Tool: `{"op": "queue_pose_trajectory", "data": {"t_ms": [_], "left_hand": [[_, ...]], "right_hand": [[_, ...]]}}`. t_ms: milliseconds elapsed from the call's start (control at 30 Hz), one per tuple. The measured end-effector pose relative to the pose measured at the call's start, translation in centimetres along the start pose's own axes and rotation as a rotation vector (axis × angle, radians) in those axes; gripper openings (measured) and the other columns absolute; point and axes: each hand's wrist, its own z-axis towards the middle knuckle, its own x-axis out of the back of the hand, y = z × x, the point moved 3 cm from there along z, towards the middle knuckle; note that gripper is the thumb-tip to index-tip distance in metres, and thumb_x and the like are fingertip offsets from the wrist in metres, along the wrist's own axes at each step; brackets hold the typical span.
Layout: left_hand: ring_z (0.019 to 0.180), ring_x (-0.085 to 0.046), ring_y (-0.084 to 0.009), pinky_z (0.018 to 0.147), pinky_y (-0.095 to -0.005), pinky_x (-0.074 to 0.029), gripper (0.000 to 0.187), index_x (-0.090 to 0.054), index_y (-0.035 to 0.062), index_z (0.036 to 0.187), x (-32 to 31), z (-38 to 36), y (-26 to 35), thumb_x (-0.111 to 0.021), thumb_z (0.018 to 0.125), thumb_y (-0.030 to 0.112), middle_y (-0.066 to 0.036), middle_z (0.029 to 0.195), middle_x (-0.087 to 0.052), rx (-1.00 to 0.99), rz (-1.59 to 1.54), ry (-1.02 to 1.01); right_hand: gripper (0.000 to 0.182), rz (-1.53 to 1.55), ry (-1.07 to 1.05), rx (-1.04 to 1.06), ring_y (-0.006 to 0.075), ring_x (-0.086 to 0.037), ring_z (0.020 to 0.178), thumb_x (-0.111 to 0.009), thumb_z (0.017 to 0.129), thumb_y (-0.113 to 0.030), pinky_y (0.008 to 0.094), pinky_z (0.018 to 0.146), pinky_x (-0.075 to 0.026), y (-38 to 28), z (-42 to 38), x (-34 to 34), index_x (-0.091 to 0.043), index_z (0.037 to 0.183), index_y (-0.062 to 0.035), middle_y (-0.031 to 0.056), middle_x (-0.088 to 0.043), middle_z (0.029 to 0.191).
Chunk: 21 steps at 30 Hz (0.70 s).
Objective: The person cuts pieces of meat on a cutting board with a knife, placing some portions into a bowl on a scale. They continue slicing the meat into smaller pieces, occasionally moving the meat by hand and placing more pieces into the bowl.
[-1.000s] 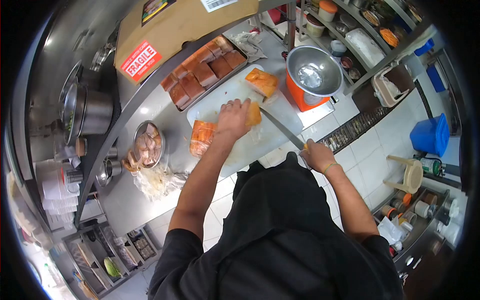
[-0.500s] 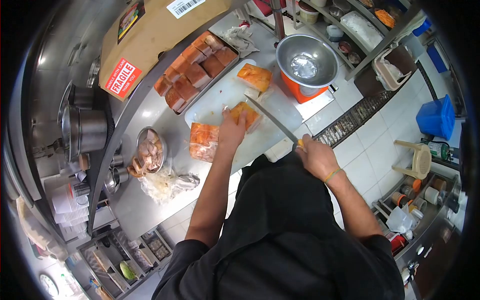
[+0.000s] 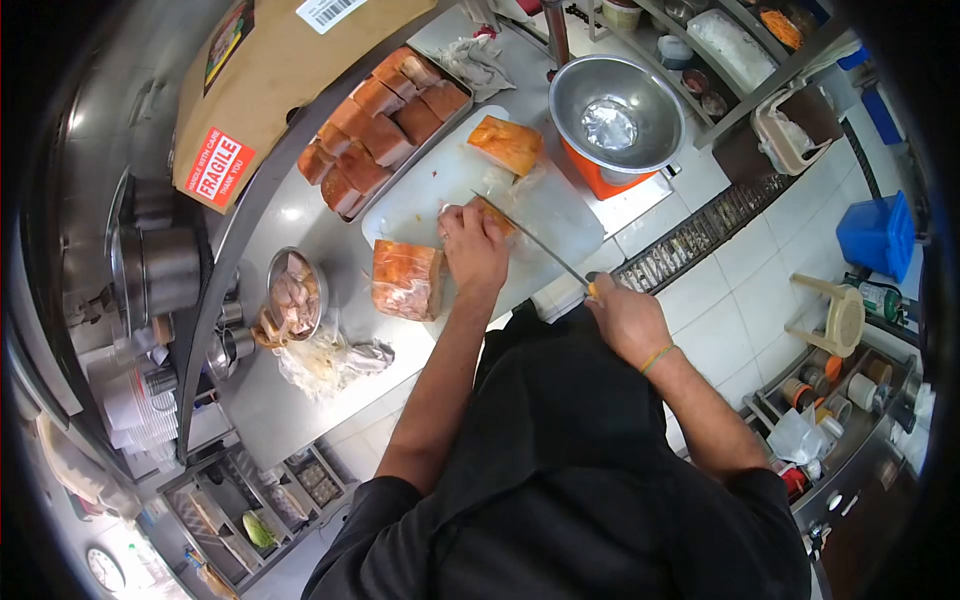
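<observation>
Your left hand presses flat on the orange block (mostly hidden beneath it). Your right hand is fisted around the knife, whose blade rests against that block beside your left fingers.

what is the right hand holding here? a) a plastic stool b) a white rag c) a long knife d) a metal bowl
c: the right hand has its grip shut on the handle of a long knife, whose blade reaches over the white cutting board to the orange piece that the left hand presses down.
</observation>
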Motion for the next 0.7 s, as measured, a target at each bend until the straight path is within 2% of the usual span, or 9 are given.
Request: {"op": "queue_pose_trajectory", "data": {"t_ms": [333, 700], "left_hand": [[0.118, -0.051, -0.0454, 0.103, -0.0561, -0.043, 0.031, -0.059, 0.0064, 0.130, -0.1, 0.1, 0.4, -0.061, 0.102, 0.018, -0.025, 0.128, -0.051, 0.006, 0.041, -0.037], [0.120, -0.049, -0.0462, 0.104, -0.0566, -0.043, 0.031, -0.059, 0.0060, 0.127, -0.3, 0.0, 0.0, -0.064, 0.098, 0.015, -0.024, 0.128, -0.048, 0.006, 0.008, -0.045]], "right_hand": [[0.020, 0.072, -0.088, 0.014, 0.0418, -0.072, 0.083, -0.058, 0.102, -0.018, 0.0531, 0.073, -0.057, 1.3, 1.1, -2.6, -0.050, 0.111, -0.0031, 0.0213, -0.071, 0.091], [0.016, 0.118, -0.070, 0.069, 0.0421, -0.075, 0.085, -0.050, 0.102, -0.014, 0.0533, 0.075, -0.059, -1.8, 7.4, -3.5, -0.051, 0.113, -0.0013, 0.0239, -0.074, 0.093]]}}
